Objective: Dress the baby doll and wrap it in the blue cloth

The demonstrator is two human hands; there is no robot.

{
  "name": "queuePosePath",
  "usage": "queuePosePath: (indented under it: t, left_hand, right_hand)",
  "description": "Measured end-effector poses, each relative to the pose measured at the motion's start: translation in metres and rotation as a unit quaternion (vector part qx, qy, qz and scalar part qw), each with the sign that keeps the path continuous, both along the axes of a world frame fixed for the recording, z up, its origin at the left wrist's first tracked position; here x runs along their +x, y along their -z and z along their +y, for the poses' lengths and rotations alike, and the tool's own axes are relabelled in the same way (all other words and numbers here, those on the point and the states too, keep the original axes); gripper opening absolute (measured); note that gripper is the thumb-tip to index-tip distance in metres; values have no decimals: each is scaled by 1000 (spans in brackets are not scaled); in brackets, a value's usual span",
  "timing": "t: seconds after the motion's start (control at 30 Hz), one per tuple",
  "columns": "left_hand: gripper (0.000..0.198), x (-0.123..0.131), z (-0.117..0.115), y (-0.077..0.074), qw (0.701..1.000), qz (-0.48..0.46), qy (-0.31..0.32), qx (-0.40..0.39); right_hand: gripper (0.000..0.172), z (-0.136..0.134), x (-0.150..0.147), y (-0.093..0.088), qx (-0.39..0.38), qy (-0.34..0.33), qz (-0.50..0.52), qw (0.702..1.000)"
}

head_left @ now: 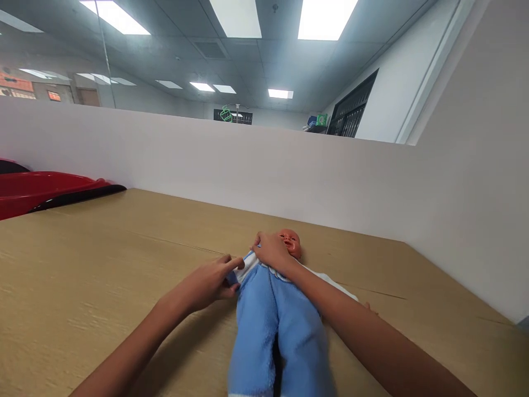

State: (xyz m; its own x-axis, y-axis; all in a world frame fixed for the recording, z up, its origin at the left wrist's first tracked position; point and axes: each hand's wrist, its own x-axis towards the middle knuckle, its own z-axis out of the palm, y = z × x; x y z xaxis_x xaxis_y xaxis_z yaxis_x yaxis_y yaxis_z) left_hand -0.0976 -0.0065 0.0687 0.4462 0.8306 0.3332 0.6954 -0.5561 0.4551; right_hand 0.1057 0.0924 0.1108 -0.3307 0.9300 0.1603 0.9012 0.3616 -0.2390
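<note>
A baby doll point(291, 241) lies on its back, its head toward the wall and its legs toward me. It wears fluffy blue trousers point(258, 325) and a white shirt point(326, 277) with blue trim. My left hand point(215, 280) has its fingers and thumb around the end of the shirt sleeve point(247, 266) on the left side. Across the doll's chest reaches my right hand point(270, 251), its fingers curled over the shirt at the left shoulder area and hiding part of the face. The doll's small hand point(369, 309) pokes out past my right forearm.
The doll rests on a wooden tabletop point(136, 264) with thin seams. Behind and to the right stands a white wall point(256, 171). At the far left is a red plastic tub-like object point(49, 184) with a black edge.
</note>
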Motion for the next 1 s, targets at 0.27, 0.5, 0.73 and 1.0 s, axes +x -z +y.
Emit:
queuePosePath:
  t: [0.27,0.5,0.73,1.0]
  left_hand:
    - [34,-40,12,-15,999,39,-8,15]
    - [36,-51,25,9,993,-51,-58,-91]
    - [42,-47,26,17,988,-41,-75,-126]
    - [45,-49,28,21,986,-32,-78,-144]
  right_hand:
    - [16,6,20,-17,-9,116,-92,989]
    - [18,0,34,-13,-8,53,-55,997]
    - [30,-1,56,0,-59,-40,79,994]
    - [70,-55,144,0,-219,-86,177,956]
